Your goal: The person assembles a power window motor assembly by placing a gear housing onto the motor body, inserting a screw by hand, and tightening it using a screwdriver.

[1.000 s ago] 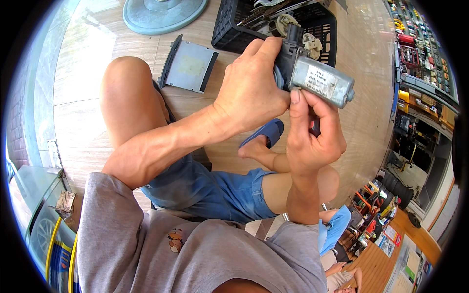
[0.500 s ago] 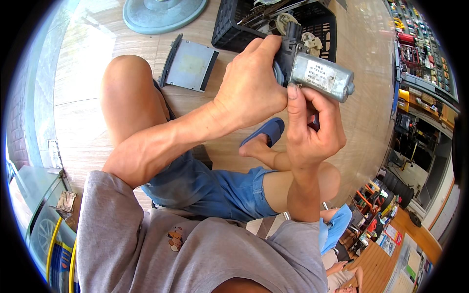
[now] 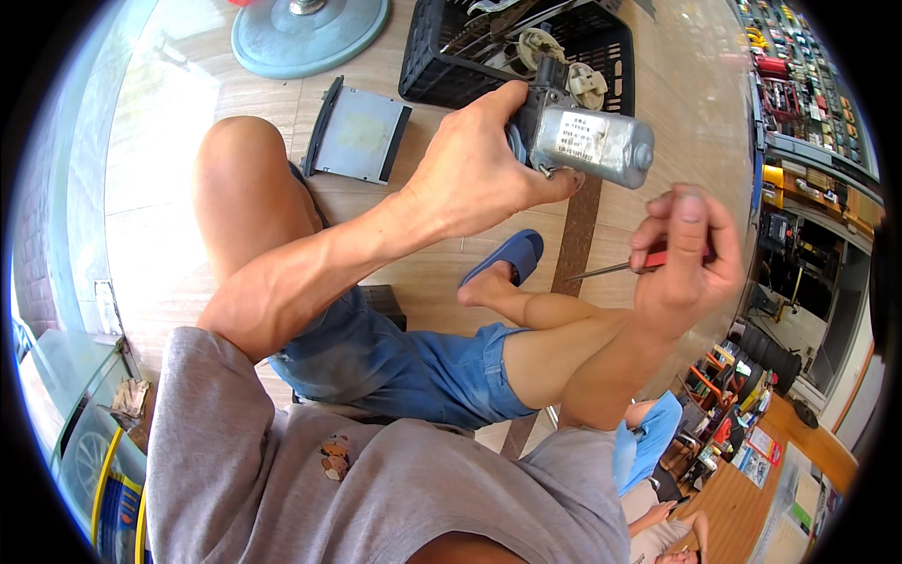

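My left hand grips a small electric motor by its dark gear housing, thumb below and fingers behind. The silver motor can, with a white label, points to the right. In my right hand, apart from the motor and lower right of it, is a screwdriver with a red handle. Its thin metal shaft points left, toward my leg. The fingers of this hand are curled round the handle, which they partly hide.
Behind the motor stands a black plastic crate holding assorted parts. A flat silver drive unit lies on the tiled floor, near a round grey base. At lower right, another person is beside a wooden table.
My right hand has moved away from the motor, to the right and down, bringing the red-handled screwdriver into sight. The motor, still in my left hand, has shifted slightly left and turned a little.
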Demonstrator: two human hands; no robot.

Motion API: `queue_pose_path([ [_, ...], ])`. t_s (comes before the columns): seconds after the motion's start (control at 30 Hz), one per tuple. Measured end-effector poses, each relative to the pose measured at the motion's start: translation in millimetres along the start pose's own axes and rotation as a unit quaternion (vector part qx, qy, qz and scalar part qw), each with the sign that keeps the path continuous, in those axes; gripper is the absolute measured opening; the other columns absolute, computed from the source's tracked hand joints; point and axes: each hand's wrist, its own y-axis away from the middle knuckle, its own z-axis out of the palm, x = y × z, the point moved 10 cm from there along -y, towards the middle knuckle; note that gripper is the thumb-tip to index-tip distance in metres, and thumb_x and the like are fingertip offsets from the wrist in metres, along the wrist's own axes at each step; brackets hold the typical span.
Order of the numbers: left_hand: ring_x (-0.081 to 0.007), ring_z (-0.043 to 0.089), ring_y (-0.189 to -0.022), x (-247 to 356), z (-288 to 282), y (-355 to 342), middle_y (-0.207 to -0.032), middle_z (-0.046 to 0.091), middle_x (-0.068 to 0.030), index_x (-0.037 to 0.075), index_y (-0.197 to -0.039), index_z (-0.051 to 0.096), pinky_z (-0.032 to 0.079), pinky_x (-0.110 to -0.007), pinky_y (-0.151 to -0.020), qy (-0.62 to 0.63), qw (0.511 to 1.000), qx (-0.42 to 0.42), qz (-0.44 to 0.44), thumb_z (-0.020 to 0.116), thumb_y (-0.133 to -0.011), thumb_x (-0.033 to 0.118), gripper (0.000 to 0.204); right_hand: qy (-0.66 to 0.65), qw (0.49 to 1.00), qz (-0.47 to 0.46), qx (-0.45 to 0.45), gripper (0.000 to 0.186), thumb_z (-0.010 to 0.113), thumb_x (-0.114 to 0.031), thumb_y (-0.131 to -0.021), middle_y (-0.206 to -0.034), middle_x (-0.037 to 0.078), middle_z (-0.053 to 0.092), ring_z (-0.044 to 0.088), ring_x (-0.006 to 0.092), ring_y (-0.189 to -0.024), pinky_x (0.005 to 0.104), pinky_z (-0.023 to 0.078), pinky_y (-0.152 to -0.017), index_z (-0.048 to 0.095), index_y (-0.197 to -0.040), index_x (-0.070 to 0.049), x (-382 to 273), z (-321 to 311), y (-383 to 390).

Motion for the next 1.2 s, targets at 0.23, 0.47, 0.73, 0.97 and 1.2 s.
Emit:
queue_pose_path([
  [0.23,-0.0302,0.07,-0.083,-1.5,10.3,1.8,-0.087,0.07,-0.02,-0.005,-0.101,0.062,0.054,-0.04,-0.077,0.027,0.999,-0.019,0.002,0.086,-0.071,0.036,0.056,-0.082,0.993,-0.064,0.062,0.029,0.054,-0.023,-0.107,-0.08,0.009,0.063,0.048,0.0119,-0.047,0.0252,0.034,-0.035,0.063,-0.114,0.004,-37.9,-42.5,-17.6],
  [0.47,-0.0303,0.07,-0.086,-7.8,8.9,4.6,-0.09,0.071,-0.0216,-0.007,-0.107,0.064,0.054,-0.04,-0.08,0.058,0.997,-0.032,-0.039,0.086,-0.07,0.044,0.066,-0.275,0.939,-0.206,-0.032,0.02,0.052,-0.02,-0.104,-0.066,-0.004,0.046,0.035,0.0065,-0.046,0.022,0.03,-0.039,0.059,-0.102,-0.001,-131.7,-72.7,-40.2],
  [0.73,-0.0301,0.07,-0.086,-10.8,9.6,2.4,-0.09,0.071,-0.0215,-0.008,-0.107,0.064,0.054,-0.04,-0.08,0.043,0.997,-0.029,-0.058,0.085,-0.071,0.046,0.069,-0.287,0.927,-0.237,0.032,0.011,0.051,-0.017,-0.099,-0.06,-0.005,0.047,0.038,0.0067,-0.043,0.0214,0.031,-0.038,0.055,-0.102,-0.008,-134.8,-51.8,-23.6],
  [0.97,-0.0351,0.071,-0.086,-5.4,14.7,1.5,-0.089,0.071,-0.0233,-0.006,-0.103,0.063,0.055,-0.043,-0.079,0.008,0.999,-0.025,-0.021,0.086,-0.07,0.042,0.064,-0.235,0.937,-0.243,0.089,0.015,0.047,-0.025,-0.1,-0.058,-0.004,0.045,0.037,0.0102,-0.042,0.024,0.031,-0.035,0.052,-0.109,-0.013,-126.6,-24.4,-14.0],
  [1.2,-0.0387,0.071,-0.085,-0.3,21.0,2.6,-0.087,0.07,-0.0241,-0.006,-0.1,0.062,0.055,-0.044,-0.078,-0.016,0.999,-0.034,-0.015,0.086,-0.068,0.039,0.059,-0.179,0.943,-0.252,0.125,0.019,0.046,-0.027,-0.1,-0.057,-0.005,0.041,0.035,0.0106,-0.041,0.025,0.03,-0.034,0.05,-0.112,-0.013,-122.2,-22.3,-9.9],
])
